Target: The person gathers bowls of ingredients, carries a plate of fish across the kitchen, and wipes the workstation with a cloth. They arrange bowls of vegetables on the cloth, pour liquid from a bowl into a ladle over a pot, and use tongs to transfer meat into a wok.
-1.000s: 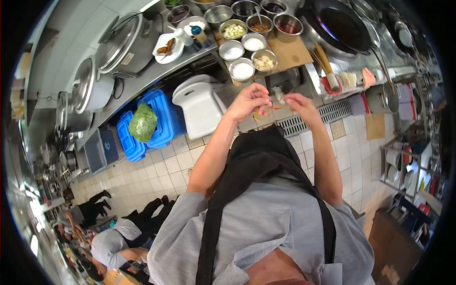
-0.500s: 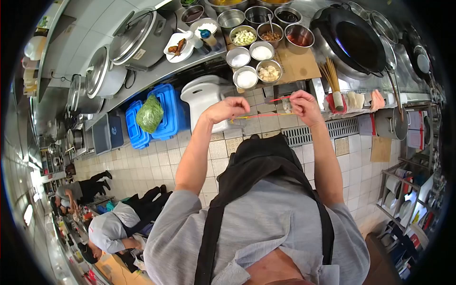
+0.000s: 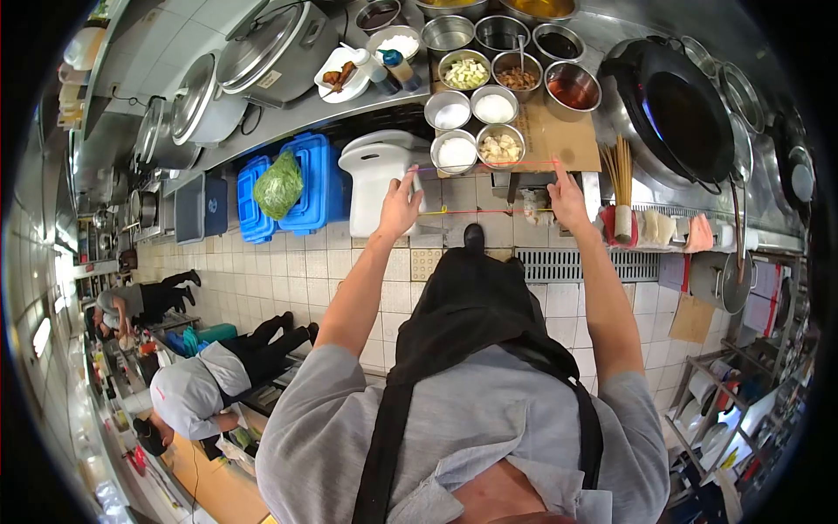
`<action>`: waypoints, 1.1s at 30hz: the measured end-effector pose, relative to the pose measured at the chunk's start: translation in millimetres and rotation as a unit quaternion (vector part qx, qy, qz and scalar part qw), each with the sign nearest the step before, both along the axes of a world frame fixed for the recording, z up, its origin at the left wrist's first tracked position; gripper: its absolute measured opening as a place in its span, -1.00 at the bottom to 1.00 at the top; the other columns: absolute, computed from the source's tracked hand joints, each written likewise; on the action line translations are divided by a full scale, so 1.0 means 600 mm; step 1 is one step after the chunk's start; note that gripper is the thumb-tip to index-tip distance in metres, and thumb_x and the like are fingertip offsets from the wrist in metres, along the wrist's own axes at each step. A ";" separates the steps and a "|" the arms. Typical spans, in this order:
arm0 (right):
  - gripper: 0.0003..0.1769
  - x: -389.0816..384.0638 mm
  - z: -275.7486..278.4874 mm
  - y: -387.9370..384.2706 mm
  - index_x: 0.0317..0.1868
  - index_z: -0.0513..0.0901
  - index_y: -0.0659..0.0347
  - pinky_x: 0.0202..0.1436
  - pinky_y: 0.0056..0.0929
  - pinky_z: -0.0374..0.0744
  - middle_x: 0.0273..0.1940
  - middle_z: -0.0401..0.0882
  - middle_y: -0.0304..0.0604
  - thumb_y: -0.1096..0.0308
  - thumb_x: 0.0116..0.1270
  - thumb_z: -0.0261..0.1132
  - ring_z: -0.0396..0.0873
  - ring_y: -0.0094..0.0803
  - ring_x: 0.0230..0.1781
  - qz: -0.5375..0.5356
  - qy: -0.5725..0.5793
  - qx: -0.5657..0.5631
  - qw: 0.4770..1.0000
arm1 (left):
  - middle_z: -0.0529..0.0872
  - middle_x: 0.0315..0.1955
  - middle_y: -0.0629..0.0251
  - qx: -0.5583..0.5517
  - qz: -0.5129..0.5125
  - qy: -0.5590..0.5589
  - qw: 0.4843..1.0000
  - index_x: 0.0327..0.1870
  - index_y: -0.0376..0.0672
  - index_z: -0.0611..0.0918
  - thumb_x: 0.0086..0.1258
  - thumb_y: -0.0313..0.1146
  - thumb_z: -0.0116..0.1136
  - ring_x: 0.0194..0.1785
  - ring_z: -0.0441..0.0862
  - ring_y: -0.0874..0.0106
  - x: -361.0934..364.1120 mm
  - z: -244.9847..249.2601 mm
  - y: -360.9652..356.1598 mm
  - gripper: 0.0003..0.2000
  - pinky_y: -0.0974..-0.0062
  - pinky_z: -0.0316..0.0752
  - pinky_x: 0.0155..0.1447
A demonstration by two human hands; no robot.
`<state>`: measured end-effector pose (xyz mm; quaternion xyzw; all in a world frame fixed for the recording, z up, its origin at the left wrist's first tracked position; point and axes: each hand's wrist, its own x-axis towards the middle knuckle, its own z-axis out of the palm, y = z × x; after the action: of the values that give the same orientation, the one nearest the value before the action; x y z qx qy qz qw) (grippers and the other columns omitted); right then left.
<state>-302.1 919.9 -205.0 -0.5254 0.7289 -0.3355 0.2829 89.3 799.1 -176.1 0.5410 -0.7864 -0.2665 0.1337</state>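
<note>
Stretched between my two hands is a thin loop of red, yellow and purple band (image 3: 489, 211), with a small yellow knot on its near strand. My left hand (image 3: 401, 208) holds one end, forefinger and thumb extended into the loop and the other fingers curled. At the opposite end, my right hand (image 3: 570, 203) keeps the band taut over its raised forefinger and thumb. The far strand passes in front of the counter edge and overlaps a bowl of pale chopped pieces (image 3: 501, 147) in this view.
Metal bowls of seasonings, a red sauce bowl (image 3: 573, 87) among them, stand on cardboard (image 3: 567, 135). A black wok (image 3: 685, 105) and wooden skewers (image 3: 618, 166) are to the right. Left are a white stool (image 3: 371, 205) and blue bins (image 3: 319, 196) bearing a wrapped green bundle (image 3: 278, 186). Another person (image 3: 205, 384) works at lower left.
My hands have moved further apart, and the band between them is stretched into a wider loop. My fingers have straightened from a pinch. The whole view has shifted slightly.
</note>
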 end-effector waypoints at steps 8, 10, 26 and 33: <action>-0.23 -0.021 -0.073 -0.180 0.67 0.17 -0.25 0.13 -0.18 0.56 -0.08 0.60 0.13 0.28 0.53 0.25 0.60 -0.15 -0.11 -0.056 -0.091 0.061 0.992 | 0.54 -0.35 0.27 0.047 0.105 0.191 0.975 0.57 0.19 0.42 0.56 -0.20 0.22 -0.27 0.50 0.37 -0.040 -0.115 -0.181 -0.44 0.35 0.53 -0.03; -0.31 -0.021 -0.084 -0.224 0.63 0.28 -0.21 0.22 -0.25 0.54 0.00 0.64 0.12 0.23 0.55 0.25 0.62 -0.19 0.01 -0.079 -0.134 0.054 0.986 | 0.51 -0.37 0.37 0.091 0.124 0.233 0.960 0.57 0.18 0.42 0.58 -0.18 0.22 -0.29 0.46 0.47 -0.050 -0.114 -0.229 -0.45 0.42 0.51 -0.05; -0.48 0.026 -0.130 -0.341 0.27 0.67 0.32 0.13 -0.34 0.55 -0.04 0.64 0.03 0.10 0.50 0.36 0.62 -0.27 -0.05 -0.174 -0.170 -0.030 0.969 | 0.67 0.23 0.14 0.277 0.096 0.296 0.909 0.43 -0.28 0.54 0.55 0.07 0.23 0.24 0.60 0.38 -0.163 -0.123 -0.406 -0.36 0.49 0.42 0.37; -0.63 0.026 -0.092 -0.354 0.13 0.74 0.29 -0.07 -0.31 0.60 -0.14 0.56 -0.03 0.31 0.38 0.39 0.63 -0.27 -0.19 -0.212 -0.261 -0.004 0.942 | 0.67 0.28 0.11 0.299 0.057 0.302 0.903 0.43 -0.30 0.54 0.51 0.06 0.29 0.32 0.57 0.39 -0.173 -0.100 -0.417 -0.33 0.48 0.41 0.41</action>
<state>-286.4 707.6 -260.0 -0.2543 0.7226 -0.5159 0.3835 -14.5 549.1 -236.1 0.4936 -0.5594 -0.6314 0.2116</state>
